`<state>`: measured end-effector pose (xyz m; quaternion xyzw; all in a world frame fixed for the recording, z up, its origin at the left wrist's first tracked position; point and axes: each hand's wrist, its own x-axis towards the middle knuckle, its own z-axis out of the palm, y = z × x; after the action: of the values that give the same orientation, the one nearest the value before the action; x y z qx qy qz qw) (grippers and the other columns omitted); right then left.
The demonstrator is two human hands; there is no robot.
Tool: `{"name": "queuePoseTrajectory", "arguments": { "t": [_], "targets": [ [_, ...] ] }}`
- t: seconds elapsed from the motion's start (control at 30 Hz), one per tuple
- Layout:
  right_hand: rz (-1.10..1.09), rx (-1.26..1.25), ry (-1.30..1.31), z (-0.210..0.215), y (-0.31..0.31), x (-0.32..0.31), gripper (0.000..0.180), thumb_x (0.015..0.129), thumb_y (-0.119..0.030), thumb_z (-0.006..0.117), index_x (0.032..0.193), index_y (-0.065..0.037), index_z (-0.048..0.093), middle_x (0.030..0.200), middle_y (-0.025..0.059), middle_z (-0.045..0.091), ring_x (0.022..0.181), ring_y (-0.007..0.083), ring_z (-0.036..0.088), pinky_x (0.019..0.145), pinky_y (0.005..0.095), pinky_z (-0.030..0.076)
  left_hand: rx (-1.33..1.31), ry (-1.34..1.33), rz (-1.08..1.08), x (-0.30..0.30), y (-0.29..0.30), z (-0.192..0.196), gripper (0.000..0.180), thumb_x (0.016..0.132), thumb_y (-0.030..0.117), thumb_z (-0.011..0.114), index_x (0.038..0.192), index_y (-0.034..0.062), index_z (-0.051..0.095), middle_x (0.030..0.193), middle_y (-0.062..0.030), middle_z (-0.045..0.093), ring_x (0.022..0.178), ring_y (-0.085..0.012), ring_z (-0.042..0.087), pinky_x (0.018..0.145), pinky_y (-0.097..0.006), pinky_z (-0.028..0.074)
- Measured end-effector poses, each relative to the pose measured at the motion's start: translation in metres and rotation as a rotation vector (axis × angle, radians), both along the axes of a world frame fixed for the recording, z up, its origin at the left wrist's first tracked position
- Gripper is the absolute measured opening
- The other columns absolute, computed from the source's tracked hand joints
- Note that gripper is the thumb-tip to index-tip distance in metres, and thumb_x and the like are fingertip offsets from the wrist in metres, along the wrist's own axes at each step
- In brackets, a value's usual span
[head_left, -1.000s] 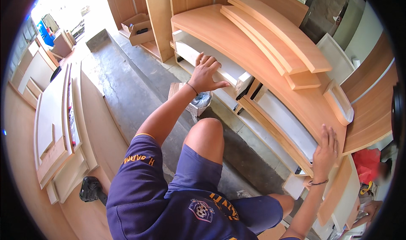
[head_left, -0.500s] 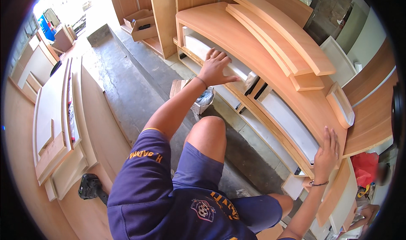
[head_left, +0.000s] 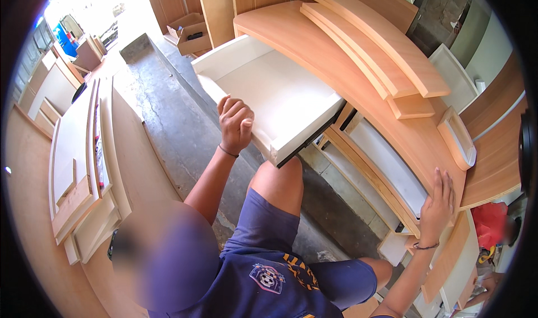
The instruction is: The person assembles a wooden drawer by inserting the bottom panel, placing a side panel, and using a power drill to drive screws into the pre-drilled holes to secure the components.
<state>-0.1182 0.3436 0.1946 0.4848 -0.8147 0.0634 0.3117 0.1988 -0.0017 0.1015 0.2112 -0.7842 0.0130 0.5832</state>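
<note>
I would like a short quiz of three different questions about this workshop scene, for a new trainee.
1. True or false: the white drawer is pulled out of the wooden desk.
2. Which hand grips the drawer's front edge? A) left hand B) right hand
3. Fill in: the right hand rests flat on the desk's ____ edge.

Key: 1 true; 2 A; 3 front. The loose boards stacked on the desk top are untouched by either hand.
</note>
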Motion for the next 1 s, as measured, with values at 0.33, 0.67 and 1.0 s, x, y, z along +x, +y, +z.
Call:
{"name": "queuePoseTrajectory", "arguments": {
  "t": [0.33, 0.67, 1.0],
  "targets": [
    [-0.007, -0.008, 0.044, -0.002, 0.000, -0.001, 0.057, 0.074, 0.004, 0.046, 0.128, -0.016, 0.047, 0.126, 0.0117, 0.049, 0.118, 0.0316, 0.046, 0.099, 0.0420, 0.036, -0.036, 0.022, -0.038, 0.012, 0.002, -0.003, 0.050, 0.093, 0.036, 0.028, 0.057, 0.0077, 0.047, 0.061, -0.0064, 0.049, 0.071, -0.0248, 0.050, 0.078, -0.037, 0.035],
    [-0.013, -0.039, 0.016, 0.004, 0.004, 0.000, 0.059, 0.072, 0.005, 0.047, 0.127, -0.016, 0.047, 0.127, 0.0107, 0.048, 0.119, 0.0311, 0.043, 0.100, 0.0415, 0.036, -0.052, -0.020, -0.137, -0.090, -0.042, 0.007, 0.030, 0.087, 0.021, 0.039, 0.064, 0.0051, 0.050, 0.071, -0.0100, 0.051, 0.077, -0.0285, 0.049, 0.077, -0.038, 0.034],
    [0.019, -0.028, 0.010, 0.002, 0.001, -0.001, 0.055, 0.074, 0.004, 0.048, 0.127, -0.014, 0.048, 0.126, 0.0120, 0.048, 0.118, 0.0319, 0.044, 0.099, 0.0418, 0.037, 0.082, -0.157, -0.137, -0.090, -0.041, 0.012, 0.021, 0.084, 0.018, 0.048, 0.067, 0.0064, 0.053, 0.070, -0.0085, 0.050, 0.079, -0.0258, 0.049, 0.089, -0.039, 0.032]
  ]
}}
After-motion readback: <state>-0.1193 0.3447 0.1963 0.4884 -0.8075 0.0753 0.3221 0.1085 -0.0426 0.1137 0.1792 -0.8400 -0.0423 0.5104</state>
